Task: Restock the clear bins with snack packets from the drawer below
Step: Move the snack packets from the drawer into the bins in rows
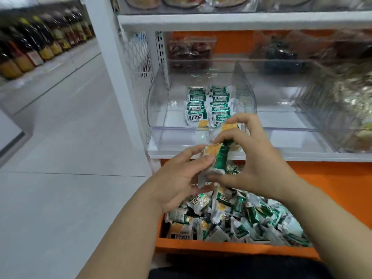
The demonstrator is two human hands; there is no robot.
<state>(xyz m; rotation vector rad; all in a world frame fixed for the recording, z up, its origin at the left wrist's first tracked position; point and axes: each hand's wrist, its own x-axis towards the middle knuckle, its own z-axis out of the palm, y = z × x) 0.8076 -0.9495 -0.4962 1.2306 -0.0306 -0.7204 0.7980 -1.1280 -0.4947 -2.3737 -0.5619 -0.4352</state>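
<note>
Both hands are busy with a small bunch of green and white snack packets [218, 156], held up just in front of the clear bin [173, 129]. The left hand [181, 178] is closed around the lower end of the bunch, and the right hand [251, 158] pinches the upper end with its fingers curled over it. It looks like the packets are being squared up into a neat stack before they go in, so this is the loading step. I cannot tell how many packets are in the bunch; at least two show. The next move likely calls for lifting the bunch over the low front wall of the clear bin and laying it down beside the packets already there. Inside the clear bin there are two rows of the same packets [207, 105], set toward its right side, with bare floor on its left. Each row shows about four or five packets, though they overlap. Below the clear bin, the orange drawer [201, 245] stands open and is heaped with dozens more packets, too many to count. To the right of the clear bin sits one more clear bin [281, 121] that looks empty.
</note>
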